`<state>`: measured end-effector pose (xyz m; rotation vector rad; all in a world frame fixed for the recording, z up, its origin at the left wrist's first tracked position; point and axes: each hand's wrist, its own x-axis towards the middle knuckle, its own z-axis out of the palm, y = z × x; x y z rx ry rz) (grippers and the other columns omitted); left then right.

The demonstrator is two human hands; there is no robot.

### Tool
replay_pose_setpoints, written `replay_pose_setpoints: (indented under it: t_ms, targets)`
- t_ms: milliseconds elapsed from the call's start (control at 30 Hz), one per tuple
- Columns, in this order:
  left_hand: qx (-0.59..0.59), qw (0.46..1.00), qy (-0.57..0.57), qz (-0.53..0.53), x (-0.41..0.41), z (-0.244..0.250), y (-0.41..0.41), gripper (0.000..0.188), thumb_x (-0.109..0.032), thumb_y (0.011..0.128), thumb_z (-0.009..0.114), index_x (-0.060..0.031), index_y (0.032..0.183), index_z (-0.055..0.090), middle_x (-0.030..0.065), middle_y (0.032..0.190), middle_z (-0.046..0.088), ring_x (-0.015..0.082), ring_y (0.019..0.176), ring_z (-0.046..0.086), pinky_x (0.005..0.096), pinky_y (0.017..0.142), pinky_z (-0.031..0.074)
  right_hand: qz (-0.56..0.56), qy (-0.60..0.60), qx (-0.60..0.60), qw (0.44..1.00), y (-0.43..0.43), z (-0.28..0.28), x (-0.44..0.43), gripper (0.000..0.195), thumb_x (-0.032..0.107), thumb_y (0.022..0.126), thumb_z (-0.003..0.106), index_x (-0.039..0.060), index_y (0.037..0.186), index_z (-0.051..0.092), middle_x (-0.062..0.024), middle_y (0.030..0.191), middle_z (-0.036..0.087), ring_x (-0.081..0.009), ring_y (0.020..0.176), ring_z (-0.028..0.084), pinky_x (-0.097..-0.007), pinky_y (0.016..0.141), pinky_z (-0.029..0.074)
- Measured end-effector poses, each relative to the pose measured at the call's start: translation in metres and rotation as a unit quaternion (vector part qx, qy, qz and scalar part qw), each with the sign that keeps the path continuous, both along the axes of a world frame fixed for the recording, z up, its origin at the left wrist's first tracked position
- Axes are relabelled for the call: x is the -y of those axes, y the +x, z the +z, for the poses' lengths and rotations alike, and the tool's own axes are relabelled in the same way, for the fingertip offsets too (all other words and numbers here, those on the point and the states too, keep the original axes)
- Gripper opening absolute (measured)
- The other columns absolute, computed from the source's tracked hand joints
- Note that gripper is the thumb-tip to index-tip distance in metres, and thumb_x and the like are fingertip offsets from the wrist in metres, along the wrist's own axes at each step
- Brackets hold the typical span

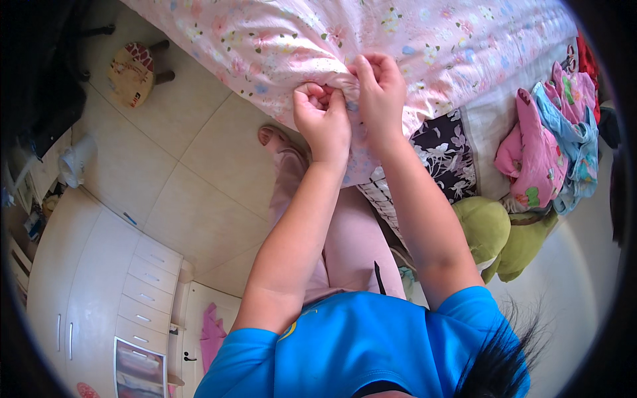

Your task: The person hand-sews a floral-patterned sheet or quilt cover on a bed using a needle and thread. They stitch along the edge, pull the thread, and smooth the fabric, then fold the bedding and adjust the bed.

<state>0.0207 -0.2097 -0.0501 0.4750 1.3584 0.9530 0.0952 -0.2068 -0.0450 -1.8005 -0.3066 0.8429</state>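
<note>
A pink floral fabric cover [278,45], probably a quilt cover, spreads over the bed before me. My left hand [323,114] has its fingers curled around a gathered bit of this cloth near its edge. Just to the right and slightly farther off, my right hand [380,87] pinches the same cover between thumb and fingers. Creases fan out from the place where both hands grip. Below my hands a flap of the cover hangs down over my lap. The fingertips are partly hidden in the folds.
On the bed's right lie crumpled pink clothes [537,154] and a light blue garment [577,144]. A green plush toy [482,229] rests near my right elbow. A dark floral cloth [445,154] shows under the cover. A small stool [132,74] stands on the tiled floor, and white cabinets [94,278] line the lower left.
</note>
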Motion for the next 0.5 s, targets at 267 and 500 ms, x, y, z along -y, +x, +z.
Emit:
replay_pose_setpoints:
  t_ms: [267, 500]
  targets:
    - [-0.098, 0.994, 0.046, -0.034, 0.003, 0.002, 0.001, 0.024, 0.006, 0.080, 0.061, -0.0034, 0.090, 0.042, 0.0050, 0.079, 0.055, 0.0092, 0.067, 0.054, 0.0221, 0.062, 0.046, 0.157, -0.114, 0.044, 0.980, 0.018, -0.002, -0.008, 0.022, 0.020, 0.078, 0.066, -0.0009, 0.084, 0.068, -0.0104, 0.071, 0.068, -0.0161, 0.063, 0.063, -0.0302, 0.062, 0.049]
    - [-0.177, 0.967, 0.129, -0.131, -0.001, 0.018, -0.015, 0.027, -0.001, 0.081, 0.063, 0.0012, 0.103, 0.048, 0.0085, 0.085, 0.059, 0.0127, 0.068, 0.056, 0.0247, 0.062, 0.048, 0.130, -0.087, 0.008, 0.988, 0.016, 0.001, -0.013, 0.018, 0.016, 0.079, 0.065, -0.0012, 0.084, 0.067, -0.0079, 0.070, 0.066, -0.0140, 0.062, 0.059, -0.0290, 0.061, 0.048]
